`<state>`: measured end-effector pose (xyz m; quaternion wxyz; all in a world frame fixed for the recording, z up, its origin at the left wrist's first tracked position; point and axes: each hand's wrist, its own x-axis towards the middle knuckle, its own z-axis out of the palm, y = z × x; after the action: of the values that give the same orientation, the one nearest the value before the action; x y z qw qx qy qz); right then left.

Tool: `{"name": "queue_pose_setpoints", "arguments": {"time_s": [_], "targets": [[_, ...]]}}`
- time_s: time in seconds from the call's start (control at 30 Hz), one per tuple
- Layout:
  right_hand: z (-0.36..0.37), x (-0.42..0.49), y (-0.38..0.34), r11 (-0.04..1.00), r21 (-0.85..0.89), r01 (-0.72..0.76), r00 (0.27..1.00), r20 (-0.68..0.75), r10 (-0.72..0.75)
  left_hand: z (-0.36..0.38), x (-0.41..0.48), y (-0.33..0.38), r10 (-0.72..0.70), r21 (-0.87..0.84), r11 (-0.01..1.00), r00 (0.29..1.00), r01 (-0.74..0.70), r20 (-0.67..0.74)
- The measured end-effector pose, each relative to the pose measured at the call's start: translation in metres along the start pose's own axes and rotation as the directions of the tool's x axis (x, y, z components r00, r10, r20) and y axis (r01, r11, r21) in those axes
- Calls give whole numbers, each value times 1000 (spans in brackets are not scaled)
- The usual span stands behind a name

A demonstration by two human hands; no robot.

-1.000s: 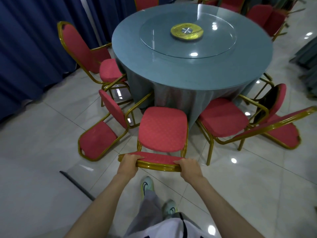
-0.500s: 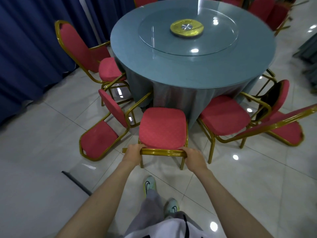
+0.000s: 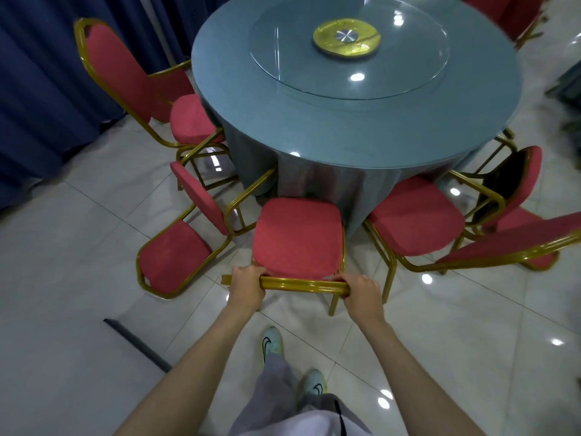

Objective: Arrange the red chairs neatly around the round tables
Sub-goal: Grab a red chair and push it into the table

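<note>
- Gold rail at the top of the chair is serving as the handle. The left hand is gripping the chair at the rail's left end and the right hand at its right end, fingers curling over the top.
- Seat first, the chair is standing at the near side of the table. Its front edge is reaching the hanging cloth; whether the two are touching I cannot tell.
- Crosswise to the push, the rail's long axis is running roughly along the table's near edge. The table is lying straight ahead of the fingers, beyond the seat, with neither hand looking nearer to it.
- Judging from that, an even forward push from both hands is what the next move is calling for, so the seat is going under the table squarely.
- Left of the chair, a tipped chair is lying on its back near the table, possibly close enough to snag. On the right, a neighbour chair is standing just beside.
</note>
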<state>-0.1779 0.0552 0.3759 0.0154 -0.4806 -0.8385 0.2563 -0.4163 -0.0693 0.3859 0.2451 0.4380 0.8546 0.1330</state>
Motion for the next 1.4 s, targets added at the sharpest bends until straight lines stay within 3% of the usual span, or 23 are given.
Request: {"name": "queue_pose_setpoints", "arguments": {"time_s": [0.17,0.3,0.5,0.77,0.97,1.2,1.4], "targets": [[-2,14,-1,994,-109,22,997,-68,-29,-9,17,1,20,50,998,999,-22,34],[-8,32,-8,972,-235,15,1000,-16,-20,-23,40,0,41,74,996,998,-44,46],[-14,55,-7,977,-203,-56,998,14,61,-27,55,8,61,64,996,998,-61,3],[-20,50,-2,957,-289,-6,993,110,39,-26,53,6,55,38,998,994,-59,96],[-10,50,2,964,-265,-11,998,60,28,-18,62,1,74,12,997,992,-75,103],[-14,71,0,969,-131,-207,973,77,218,-21,82,10,59,-8,998,992,-59,114],[-16,74,1,969,-39,-245,966,73,247,-15,87,13,62,-1,998,996,-62,61]]}}
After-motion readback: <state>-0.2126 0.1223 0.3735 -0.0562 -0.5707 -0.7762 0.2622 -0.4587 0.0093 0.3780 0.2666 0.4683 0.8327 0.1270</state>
